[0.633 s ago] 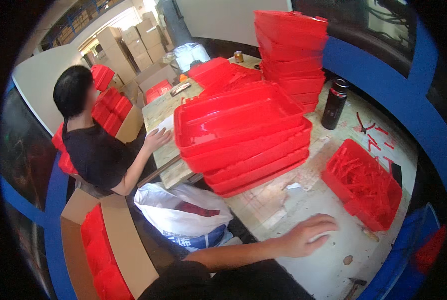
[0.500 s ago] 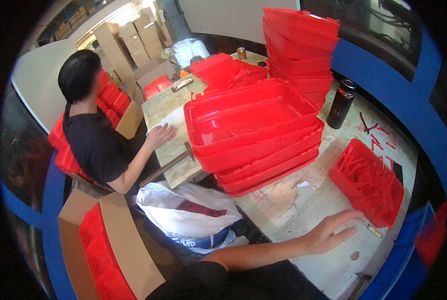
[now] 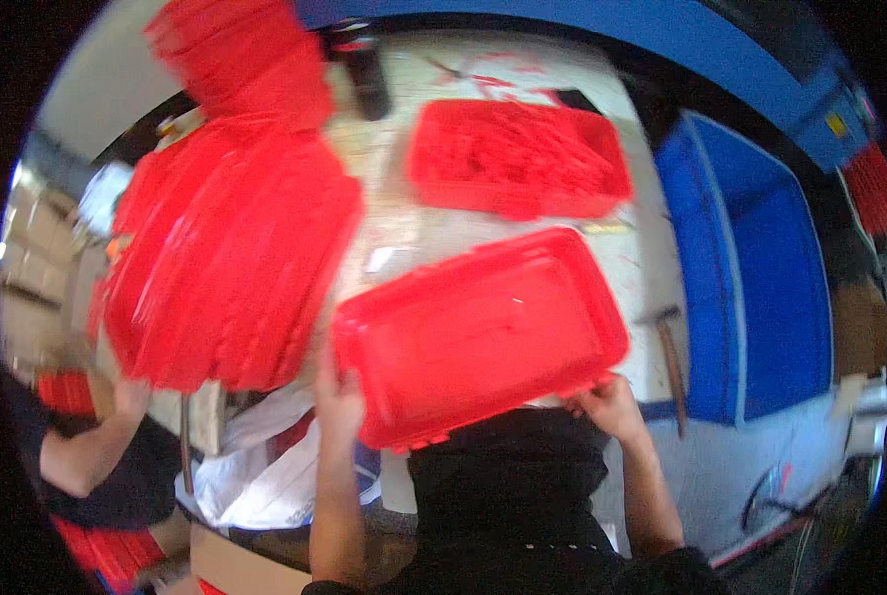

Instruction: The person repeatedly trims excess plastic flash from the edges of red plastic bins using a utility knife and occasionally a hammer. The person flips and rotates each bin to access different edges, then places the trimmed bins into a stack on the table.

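Red tray (image 3: 483,332), its opposite ends gripped by the fingers of the left hand (image 3: 340,402) and right hand (image 3: 610,405), was at the table (image 3: 396,226) edge, apparently a handling step whose next move called for even support.

One hand alone reached over the counter (image 3: 404,233) before; now the left hand (image 3: 340,402) and right hand (image 3: 607,405) hold a red tray (image 3: 473,337) mid-frame. The view has swung: the box of red scraps (image 3: 562,205) sits upper centre, the blue crate (image 3: 699,273) fills the right, the co-worker's arm (image 3: 101,444) shows lower left.
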